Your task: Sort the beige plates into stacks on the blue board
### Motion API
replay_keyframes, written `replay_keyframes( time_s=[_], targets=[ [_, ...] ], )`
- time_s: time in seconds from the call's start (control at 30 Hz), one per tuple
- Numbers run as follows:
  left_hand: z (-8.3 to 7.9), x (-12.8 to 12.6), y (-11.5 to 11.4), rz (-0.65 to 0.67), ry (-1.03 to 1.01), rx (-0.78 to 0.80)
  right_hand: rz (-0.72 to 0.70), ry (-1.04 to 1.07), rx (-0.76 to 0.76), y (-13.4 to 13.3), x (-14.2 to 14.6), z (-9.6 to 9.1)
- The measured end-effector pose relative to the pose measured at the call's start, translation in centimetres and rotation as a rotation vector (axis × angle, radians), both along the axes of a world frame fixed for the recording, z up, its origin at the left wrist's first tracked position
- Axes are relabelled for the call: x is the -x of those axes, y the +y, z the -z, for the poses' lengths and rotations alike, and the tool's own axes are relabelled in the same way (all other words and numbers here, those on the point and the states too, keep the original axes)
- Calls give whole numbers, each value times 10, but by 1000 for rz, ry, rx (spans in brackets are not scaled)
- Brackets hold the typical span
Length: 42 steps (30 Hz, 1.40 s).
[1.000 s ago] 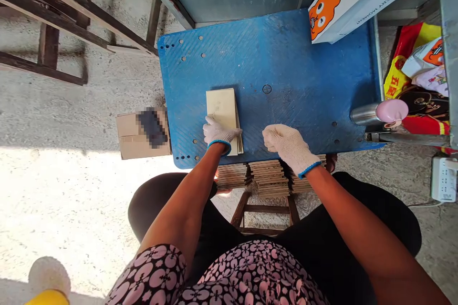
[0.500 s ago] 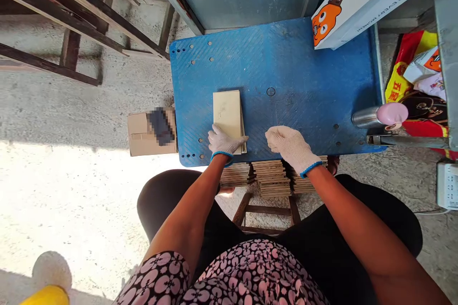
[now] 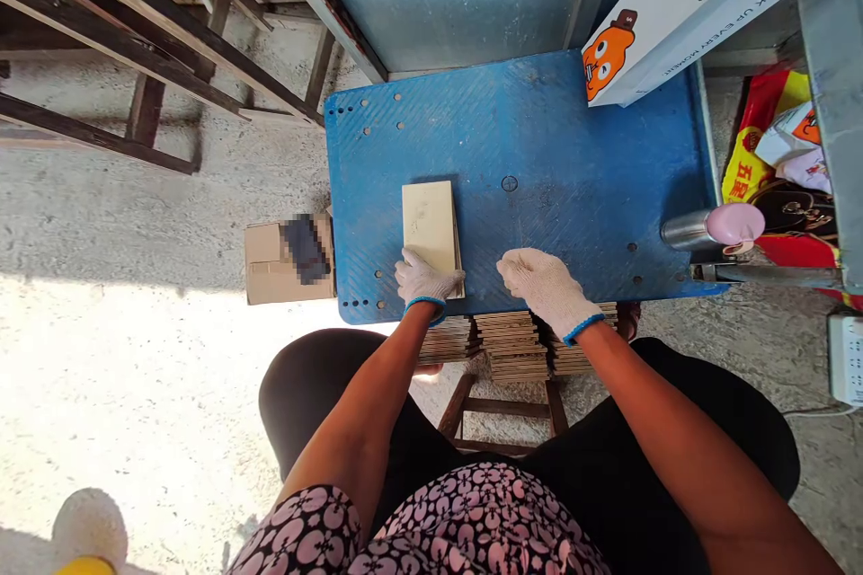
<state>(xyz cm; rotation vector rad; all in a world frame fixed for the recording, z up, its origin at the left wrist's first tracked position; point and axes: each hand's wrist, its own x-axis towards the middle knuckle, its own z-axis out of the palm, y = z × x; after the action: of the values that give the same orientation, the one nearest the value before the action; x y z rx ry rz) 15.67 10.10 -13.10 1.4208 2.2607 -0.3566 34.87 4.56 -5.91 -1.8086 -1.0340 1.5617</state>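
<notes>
A small stack of thin cream-coloured rectangular boards (image 3: 430, 220) lies on the blue table (image 3: 553, 153), its lower layers showing along the right side. My left hand (image 3: 426, 277), in a white knit glove with a blue cuff, rests on the near end of the stack, fingers laid over the top and thumb stretched toward the right edge. To the right, my right hand (image 3: 543, 283) wears a matching glove and is held over the table, apart from the boards. Its fingers are curled together; whatever may be in them is hidden.
Stacked thin boards (image 3: 511, 346) stand below the table's near edge, above a wooden stool (image 3: 507, 408). A steel bottle with a pink lid (image 3: 734, 228) lies at the right. A white paper bag (image 3: 664, 27) is at the back right. A cardboard box (image 3: 262, 265) sits left.
The whole view has shifted slightly, so the table appears a little lower. Both hands keep nearly the same place and pose; the left thumb is drawn in slightly.
</notes>
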Motion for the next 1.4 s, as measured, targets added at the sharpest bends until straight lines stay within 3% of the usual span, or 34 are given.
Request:
replay_keyframes(
  time_s=[0.37, 0.6, 0.73, 0.87, 1.03, 1.17, 1.27, 1.4],
  targets=[
    [-4, -4, 5, -12, 2, 52, -133, -184, 109, 6, 1, -21],
    [-2, 0, 8, 16, 10, 79, -86, -122, 58, 0, 2, -2],
    [-12, 4, 0, 59, -16, 5, -27, -37, 45, -3, -2, 12],
    [-32, 3, -23, 106, -83, -84, 55, 5, 35, -10, -4, 9],
    [-52, 3, -72, 190, -170, -104, 72, 0, -6, -31, 9, -19],
    [-60, 6, -114, 274, -267, -83, 63, 101, -41, -64, 37, -39],
    [-63, 8, -142, 347, -410, -18, 118, 172, -27, -99, 59, -38],
    [-62, 11, -171, 430, -499, 78, 190, -5, 7, -145, 71, -22]
  ],
)
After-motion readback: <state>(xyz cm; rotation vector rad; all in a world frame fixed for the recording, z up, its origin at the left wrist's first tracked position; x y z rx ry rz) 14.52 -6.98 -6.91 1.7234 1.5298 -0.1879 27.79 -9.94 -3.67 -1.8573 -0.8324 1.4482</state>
